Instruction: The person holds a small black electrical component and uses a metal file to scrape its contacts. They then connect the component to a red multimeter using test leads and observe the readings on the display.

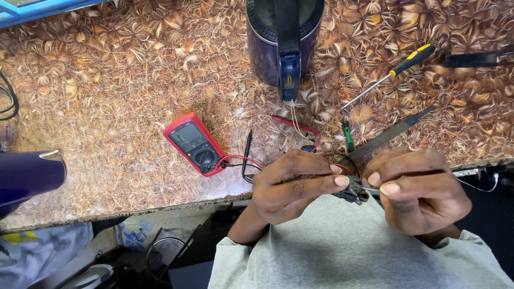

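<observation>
Left hand (pixel 292 184): fingers curled, index finger and thumb extended toward the right hand, pinching closed. Right hand (pixel 417 187): fingers folded inward (knuckles uppermost), thumb and forefinger pressed together. Both forearms, in grey sleeves, converge before the torso, fingertips almost meeting.

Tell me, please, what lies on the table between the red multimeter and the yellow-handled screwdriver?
In the head view, the dark kettle lies between the red multimeter and the yellow-handled screwdriver.

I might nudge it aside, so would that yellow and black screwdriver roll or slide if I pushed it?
The screwdriver lies flat on the countertop; its rounded handle would probably let it roll sideways. It looks rigid and fairly light, so a nudge should move it easily.
</observation>
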